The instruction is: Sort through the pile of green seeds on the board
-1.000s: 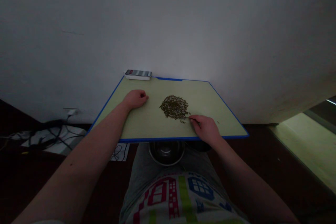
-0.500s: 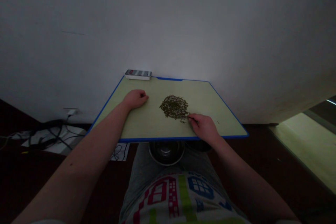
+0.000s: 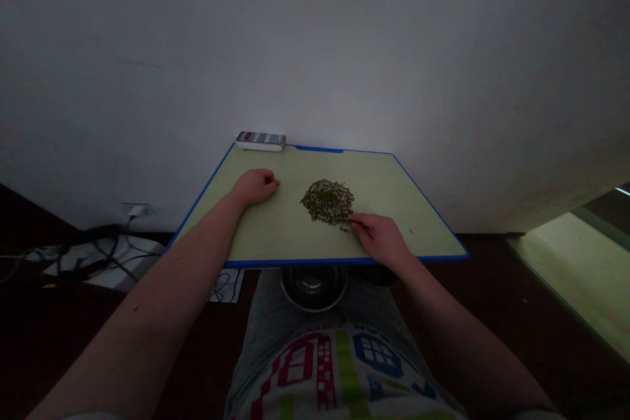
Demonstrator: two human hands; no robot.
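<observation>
A loose heap of small greenish-brown grains [image 3: 327, 200], perhaps seeds or beans, lies mid-way on a pale yellow board [image 3: 275, 233] with a blue edge. My right hand [image 3: 382, 237] is at the heap's near right side, its fingers pinched on a thin dark tool [image 3: 351, 218]. The tool's tip reaches the grains at the edge; its exact kind is too dark to make out. To the left of the heap, my left hand [image 3: 254, 186] rests on the board with the fingers loosely curled in, apart from the grains. Nothing shows in it.
A phone-like device [image 3: 260, 140] sits on the board's far left corner by the wall. Below the near edge, a metal bowl [image 3: 314, 302] rests at my lap, with a dark container [image 3: 373, 274] beside it. Cables [image 3: 98, 243] and a plug lie at left.
My right hand has shifted very slightly left toward the heap, with the thin tool still pinched. The left hand stays in place; the whole view has moved a little.
</observation>
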